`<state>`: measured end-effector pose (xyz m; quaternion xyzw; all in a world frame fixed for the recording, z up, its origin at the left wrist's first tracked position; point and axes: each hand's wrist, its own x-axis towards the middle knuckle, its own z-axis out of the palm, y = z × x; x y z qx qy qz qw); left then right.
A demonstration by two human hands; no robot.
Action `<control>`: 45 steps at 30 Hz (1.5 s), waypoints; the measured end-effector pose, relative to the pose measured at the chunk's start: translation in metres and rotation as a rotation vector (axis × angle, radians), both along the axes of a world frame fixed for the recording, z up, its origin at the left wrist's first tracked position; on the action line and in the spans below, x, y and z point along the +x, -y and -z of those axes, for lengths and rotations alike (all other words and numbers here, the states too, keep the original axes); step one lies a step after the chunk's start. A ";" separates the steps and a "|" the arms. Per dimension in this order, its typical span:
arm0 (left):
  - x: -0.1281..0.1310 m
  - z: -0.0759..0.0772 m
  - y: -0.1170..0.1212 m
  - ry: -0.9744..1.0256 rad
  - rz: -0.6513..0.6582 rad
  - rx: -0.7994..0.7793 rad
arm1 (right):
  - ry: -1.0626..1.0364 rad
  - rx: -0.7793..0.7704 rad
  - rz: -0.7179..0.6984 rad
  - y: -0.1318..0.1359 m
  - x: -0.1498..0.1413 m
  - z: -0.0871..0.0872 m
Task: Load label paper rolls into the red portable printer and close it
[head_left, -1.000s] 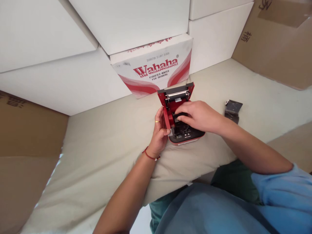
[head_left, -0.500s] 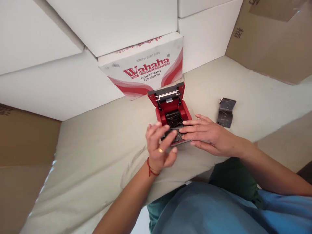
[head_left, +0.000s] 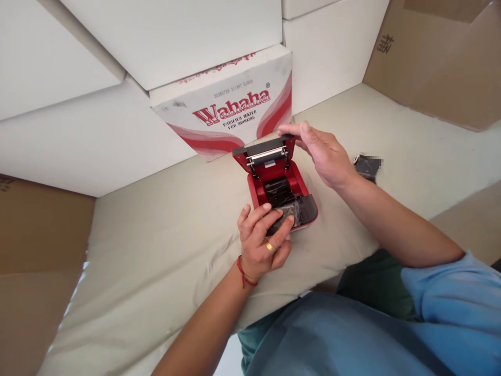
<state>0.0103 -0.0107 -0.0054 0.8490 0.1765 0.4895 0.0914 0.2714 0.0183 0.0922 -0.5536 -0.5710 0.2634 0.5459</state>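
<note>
A small red and black label printer (head_left: 256, 189) rests on the cloth-covered table, its lid (head_left: 270, 144) raised. Inside lies a roll of black film (head_left: 279, 191), its loose end drawn over the front edge. My left hand (head_left: 263, 236) is closed on the printer's front, fingertips pressing the film's end and thumb low at the front side. At the lid's right end is my right hand (head_left: 325, 154), fingers stretched out and touching the top and back of the lid. Part of the film is hidden under my left fingers.
A crumpled strip of black film (head_left: 368, 166) lies right of the printer, partly behind my right forearm. A Wahaha water carton (head_left: 230, 104) stands just behind the lid. White boxes (head_left: 329, 62) line the back, with brown cartons (head_left: 442, 62) at the sides.
My right hand has moved from the film at the printer's front up to the raised lid. My left fingers have come down onto the film. The lid looks tilted slightly forward.
</note>
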 end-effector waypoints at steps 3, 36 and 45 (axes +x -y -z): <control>0.004 -0.008 0.004 -0.031 -0.096 0.145 | -0.041 0.119 -0.022 0.014 -0.004 0.002; -0.013 -0.010 -0.030 0.348 0.001 -0.534 | 0.348 0.553 -0.068 0.063 -0.019 0.053; -0.004 -0.017 -0.041 0.498 0.196 -0.999 | 0.425 0.732 -0.144 0.073 -0.026 0.057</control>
